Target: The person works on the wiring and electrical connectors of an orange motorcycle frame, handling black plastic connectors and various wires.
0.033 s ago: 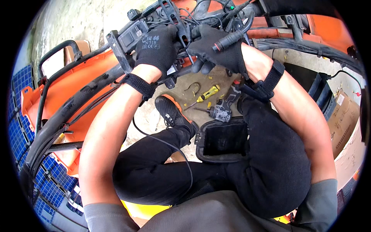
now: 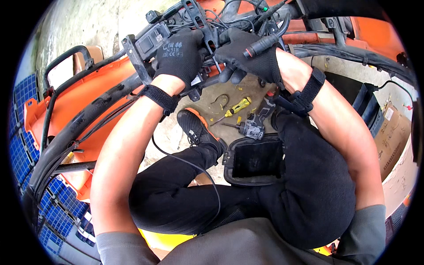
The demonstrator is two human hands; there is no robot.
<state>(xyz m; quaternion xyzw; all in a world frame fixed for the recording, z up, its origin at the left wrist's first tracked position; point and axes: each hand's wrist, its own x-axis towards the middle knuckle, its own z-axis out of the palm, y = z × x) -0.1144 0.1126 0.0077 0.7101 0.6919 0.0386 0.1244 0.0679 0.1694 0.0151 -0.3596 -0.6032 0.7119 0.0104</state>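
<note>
Left hand [image 2: 180,53], black-gloved: back upward, fingertips hidden at the black tubular frame [image 2: 97,102]; grasp or release impossible to tell. Between both hands, on the frame: slotted black bracket [image 2: 195,17]. Right hand [image 2: 247,53], black-gloved: some fingers bent downward, others hidden; grip likewise impossible to tell. Across the back of the right glove: black cable connector [image 2: 263,45] with red ring.

Surrounding area, left to right: blue gridded trays [image 2: 28,89]; orange body panel [image 2: 68,99]; yellow screwdriver [image 2: 239,107] on the floor; gray-black power driver [image 2: 254,127] just beside; open black container [image 2: 254,181] immediately below; cardboard box [image 2: 394,134], far right.
</note>
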